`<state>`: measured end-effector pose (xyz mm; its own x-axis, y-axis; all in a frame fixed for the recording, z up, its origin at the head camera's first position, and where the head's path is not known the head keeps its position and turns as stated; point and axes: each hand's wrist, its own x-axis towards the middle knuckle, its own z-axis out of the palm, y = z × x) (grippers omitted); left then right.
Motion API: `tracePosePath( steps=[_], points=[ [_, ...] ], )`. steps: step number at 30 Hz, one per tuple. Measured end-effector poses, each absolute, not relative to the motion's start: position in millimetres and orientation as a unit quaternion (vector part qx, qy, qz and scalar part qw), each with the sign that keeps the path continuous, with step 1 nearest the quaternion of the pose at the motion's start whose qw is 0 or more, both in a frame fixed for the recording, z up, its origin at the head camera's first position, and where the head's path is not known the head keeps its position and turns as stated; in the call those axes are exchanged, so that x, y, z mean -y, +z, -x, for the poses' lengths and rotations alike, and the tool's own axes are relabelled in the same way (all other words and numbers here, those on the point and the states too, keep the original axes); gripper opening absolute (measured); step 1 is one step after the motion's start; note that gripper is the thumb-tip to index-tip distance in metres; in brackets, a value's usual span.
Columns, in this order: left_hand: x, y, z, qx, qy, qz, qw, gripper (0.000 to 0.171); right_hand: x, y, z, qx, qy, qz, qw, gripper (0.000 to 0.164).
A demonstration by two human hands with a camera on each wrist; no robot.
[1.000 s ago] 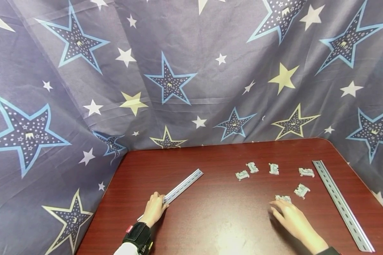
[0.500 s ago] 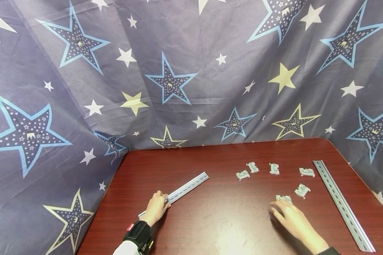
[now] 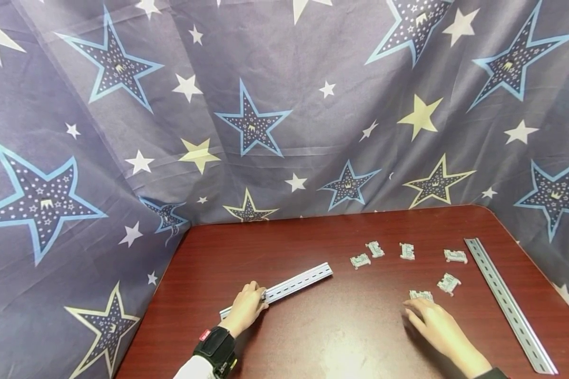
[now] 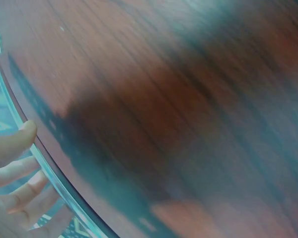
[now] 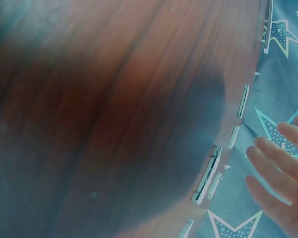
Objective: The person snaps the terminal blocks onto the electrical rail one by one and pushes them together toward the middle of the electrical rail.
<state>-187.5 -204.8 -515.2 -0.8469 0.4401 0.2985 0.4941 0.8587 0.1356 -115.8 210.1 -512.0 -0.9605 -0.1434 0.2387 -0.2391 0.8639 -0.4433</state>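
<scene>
My left hand (image 3: 247, 306) grips a slotted metal DIN rail (image 3: 297, 282) around its middle. In the left wrist view the thumb (image 4: 26, 130) lies on the near side of the rail (image 4: 64, 191), with the fingers beyond it. The rail casts a long shadow on the tabletop, so it is held a little above it. My right hand (image 3: 437, 325) hovers with loosely bent fingers just in front of a pale grey terminal block (image 3: 421, 295), which it partly covers. Nothing is seen between the fingers (image 5: 268, 163) in the right wrist view.
More pale terminal blocks lie scattered at the back right, including one block (image 3: 449, 283) nearby and another (image 3: 360, 260) farther left. A second DIN rail (image 3: 509, 305) lies along the right side of the reddish wooden table (image 3: 322, 326). Star-patterned cloth (image 3: 265, 173) hangs behind.
My left hand has moved right with the rail, and the rail has turned clockwise to a flatter slant. The right hand has stayed almost in place.
</scene>
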Motion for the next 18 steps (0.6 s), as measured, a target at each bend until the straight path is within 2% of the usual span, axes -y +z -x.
tracePosePath(
  steps=[18],
  points=[
    [153, -507, 191, 0.946, -0.057, 0.308, 0.087, 0.029, -209, -506, 122, 0.958, 0.239, -0.113, 0.107, 0.015]
  ],
)
